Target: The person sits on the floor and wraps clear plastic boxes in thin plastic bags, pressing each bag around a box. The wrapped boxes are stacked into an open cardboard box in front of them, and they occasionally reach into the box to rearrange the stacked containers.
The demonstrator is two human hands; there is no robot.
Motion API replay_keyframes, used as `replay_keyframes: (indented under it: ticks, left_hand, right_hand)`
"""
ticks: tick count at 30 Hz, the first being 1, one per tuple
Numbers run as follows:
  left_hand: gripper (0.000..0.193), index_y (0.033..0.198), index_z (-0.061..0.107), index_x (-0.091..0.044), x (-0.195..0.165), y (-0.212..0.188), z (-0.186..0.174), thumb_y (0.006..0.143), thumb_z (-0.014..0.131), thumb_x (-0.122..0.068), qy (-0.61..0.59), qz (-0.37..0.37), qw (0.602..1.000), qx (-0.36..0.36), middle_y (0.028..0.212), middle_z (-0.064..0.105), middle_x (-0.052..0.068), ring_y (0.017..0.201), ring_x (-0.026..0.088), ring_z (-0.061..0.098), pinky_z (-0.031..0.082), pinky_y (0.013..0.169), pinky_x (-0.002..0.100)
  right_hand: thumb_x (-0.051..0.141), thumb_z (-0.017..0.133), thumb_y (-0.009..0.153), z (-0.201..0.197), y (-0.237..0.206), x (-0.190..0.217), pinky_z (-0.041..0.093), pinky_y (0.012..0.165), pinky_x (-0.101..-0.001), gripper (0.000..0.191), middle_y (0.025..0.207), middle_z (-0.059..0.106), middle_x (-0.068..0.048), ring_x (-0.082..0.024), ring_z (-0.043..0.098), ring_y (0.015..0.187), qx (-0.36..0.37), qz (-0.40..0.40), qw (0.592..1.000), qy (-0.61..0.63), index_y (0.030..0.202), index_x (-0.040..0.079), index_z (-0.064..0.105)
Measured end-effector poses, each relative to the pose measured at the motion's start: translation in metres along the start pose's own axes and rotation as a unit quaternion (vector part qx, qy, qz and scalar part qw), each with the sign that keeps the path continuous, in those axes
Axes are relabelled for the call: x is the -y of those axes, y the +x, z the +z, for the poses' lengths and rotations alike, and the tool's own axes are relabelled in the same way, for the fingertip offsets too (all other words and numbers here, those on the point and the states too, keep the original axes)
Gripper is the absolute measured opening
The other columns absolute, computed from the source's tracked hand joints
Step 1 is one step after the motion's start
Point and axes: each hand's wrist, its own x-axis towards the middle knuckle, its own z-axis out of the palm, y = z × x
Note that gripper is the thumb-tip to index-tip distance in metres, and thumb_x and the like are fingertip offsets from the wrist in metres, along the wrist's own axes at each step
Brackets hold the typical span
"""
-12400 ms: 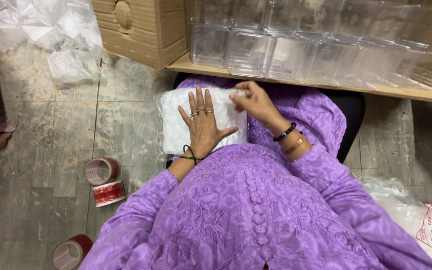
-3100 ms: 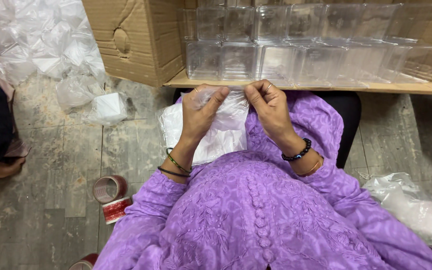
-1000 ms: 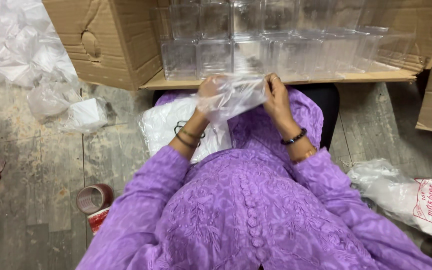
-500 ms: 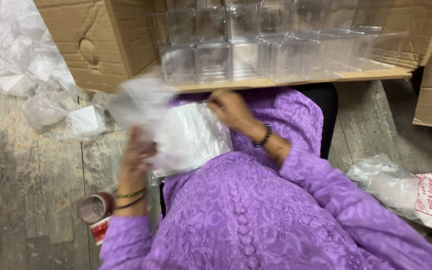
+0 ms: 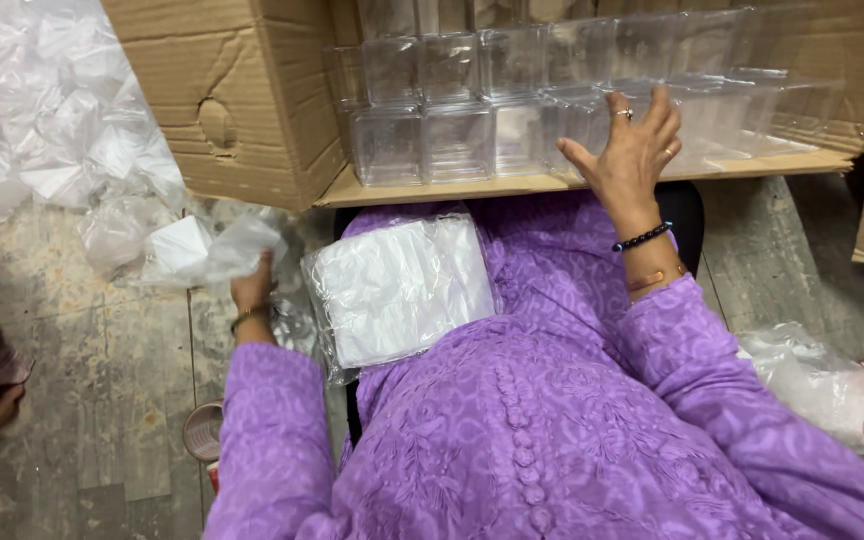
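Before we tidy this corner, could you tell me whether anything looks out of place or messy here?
Yes. Crumpled clear plastic bags lie loosely heaped on the floor at upper left, and the left hand holds another one beside that heap. The clear boxes near the open right hand stand in neat rows.

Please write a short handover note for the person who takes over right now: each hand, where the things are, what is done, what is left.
Left hand: down at the left side, gripping a filled clear bag over the floor.
Right hand: open, empty, reaching to the clear boxes on the cardboard flap.
Bag stack: on the lap.
Done: many filled bags in the pile at left.
Left: the held bag is not yet released; stack remains.
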Motion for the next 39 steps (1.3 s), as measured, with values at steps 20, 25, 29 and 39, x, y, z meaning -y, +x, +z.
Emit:
replay_keyframes:
  ticks: [20, 25, 29, 39]
  left_hand:
    - [0.048, 0.144, 0.042, -0.004, -0.191, -0.262, 0.039, 0.112, 0.036, -0.039, -0.440, 0.262, 0.779, 0.361, 0.113, 0.072, 0.023, 0.090, 0.023, 0.075, 0.061, 0.068, 0.031]
    - [0.049, 0.144, 0.041, -0.003, -0.204, -0.262, 0.053, 0.111, 0.040, -0.038, -0.561, 0.168, 0.699, 0.410, 0.121, 0.066, 0.023, 0.101, 0.025, 0.073, 0.062, 0.083, 0.036]
    - [0.041, 0.127, 0.055, -0.001, -0.186, -0.260, 0.050, 0.099, 0.055, -0.031, -0.504, 0.093, 0.739, 0.437, 0.111, 0.072, 0.012, 0.095, 0.019, 0.074, 0.062, 0.084, 0.035]
    - [0.020, 0.094, 0.072, -0.003, -0.174, -0.275, 0.065, 0.099, 0.078, -0.021, -0.332, 0.347, 0.828, 0.288, 0.084, 0.064, -0.005, 0.073, 0.004, 0.053, 0.043, 0.064, 0.022]
  right_hand:
    - [0.062, 0.077, 0.091, -0.033, -0.052, 0.149, 0.037, 0.115, -0.0356, 0.095, 0.149, 0.046, -0.011, -0.020, 0.047, 0.137, 0.266, -0.195, 0.660, 0.675, 0.153, 0.004, 0.034]
    - [0.021, 0.067, 0.107, -0.029, -0.092, 0.154, 0.046, 0.077, -0.0275, 0.034, 0.104, 0.065, -0.002, -0.009, 0.055, 0.092, 0.388, 0.017, 0.644, 0.659, 0.131, -0.003, 0.071]
    - [0.019, 0.060, 0.106, -0.019, -0.099, 0.138, 0.054, 0.084, -0.0210, 0.028, 0.108, 0.070, 0.004, -0.002, 0.062, 0.095, 0.367, 0.032, 0.587, 0.721, 0.126, -0.001, 0.066]
    - [0.008, 0.079, 0.084, -0.083, -0.053, 0.134, 0.057, 0.091, -0.0185, 0.043, 0.107, 0.073, 0.006, -0.001, 0.069, 0.100, 0.350, 0.144, 0.563, 0.735, 0.122, 0.011, 0.060]
